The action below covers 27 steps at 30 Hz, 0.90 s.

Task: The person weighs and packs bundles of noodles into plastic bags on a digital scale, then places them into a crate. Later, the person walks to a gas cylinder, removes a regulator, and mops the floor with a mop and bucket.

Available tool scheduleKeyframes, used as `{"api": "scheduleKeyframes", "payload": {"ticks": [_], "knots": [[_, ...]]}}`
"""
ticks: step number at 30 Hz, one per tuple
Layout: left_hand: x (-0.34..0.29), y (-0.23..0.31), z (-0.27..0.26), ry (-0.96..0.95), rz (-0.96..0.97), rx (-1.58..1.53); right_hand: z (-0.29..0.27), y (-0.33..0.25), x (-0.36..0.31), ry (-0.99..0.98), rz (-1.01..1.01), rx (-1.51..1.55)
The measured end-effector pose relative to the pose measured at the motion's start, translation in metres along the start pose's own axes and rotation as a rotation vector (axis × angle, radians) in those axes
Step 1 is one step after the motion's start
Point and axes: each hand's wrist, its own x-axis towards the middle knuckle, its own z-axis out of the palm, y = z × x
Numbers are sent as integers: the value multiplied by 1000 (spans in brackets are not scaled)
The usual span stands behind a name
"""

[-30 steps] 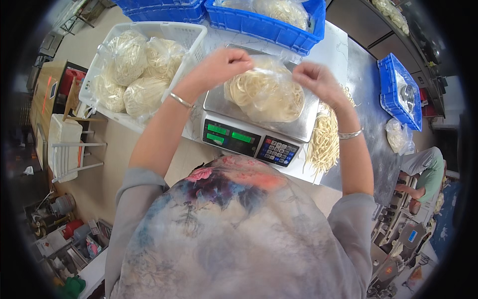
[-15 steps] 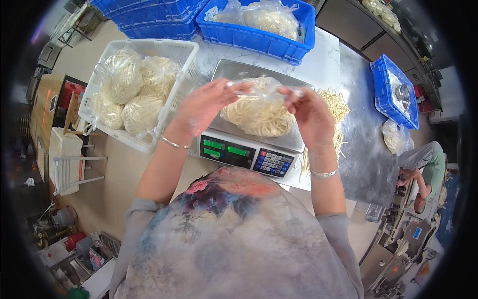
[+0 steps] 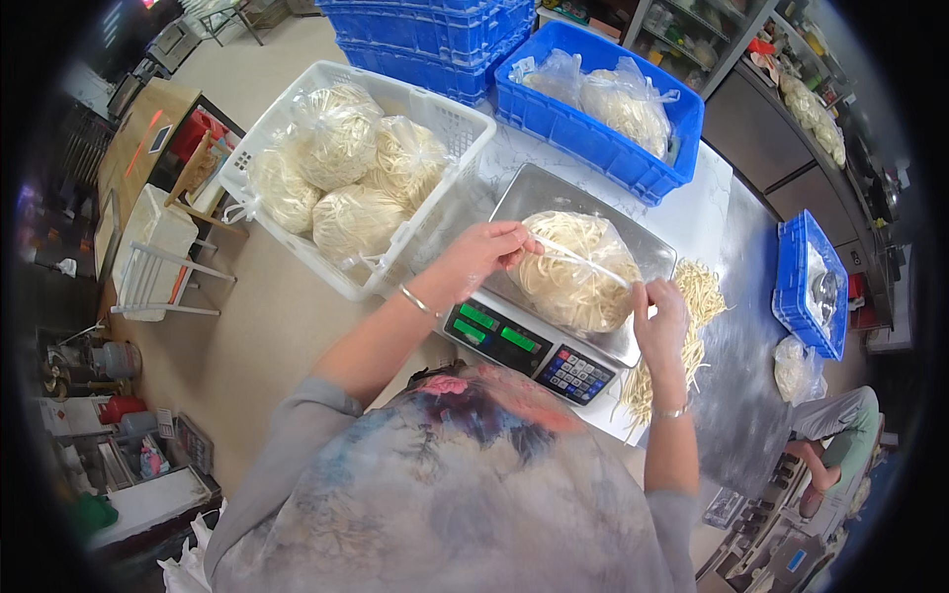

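Observation:
A clear plastic bag of noodles (image 3: 573, 287) rests on the metal pan of a digital scale (image 3: 539, 361). The bag's top is stretched into a thin twisted strand across the noodles. My left hand (image 3: 479, 259) pinches the left end of this strand, thumb and fingers closed. At the other end, my right hand (image 3: 662, 321) is pinched shut on the plastic near the bag's right side. Loose pale noodles (image 3: 697, 296) lie on the table just right of the scale.
Left of the scale, a white basket (image 3: 455, 133) holds several bagged noodle portions. A blue crate (image 3: 583, 148) with more bags stands behind it, beside stacked blue crates (image 3: 425, 44). At the right are another blue crate (image 3: 791, 292), a plastic bag (image 3: 796, 371) and another person (image 3: 840, 435).
My hands have drawn the loose bag top out into a taut twisted strand. The whole scene has shifted right and down in the picture as the view turned.

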Motion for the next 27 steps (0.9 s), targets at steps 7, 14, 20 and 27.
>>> {"api": "scheduleKeyframes", "payload": {"ticks": [7, 14, 20, 27], "knots": [[15, -24, 60, -103, 545, 494, -20, -52, 1, -19, -47, 436], [20, 20, 17, 16, 545, 296, -36, -47, 1, 170, 124, 643], [-16, 139, -66, 418, 493, -132, -64, 93, -65, 186, 582, 575], [-17, 122, -155, 405, 288, 1186, -113, 336, -144, 536, 929, -97]]}}
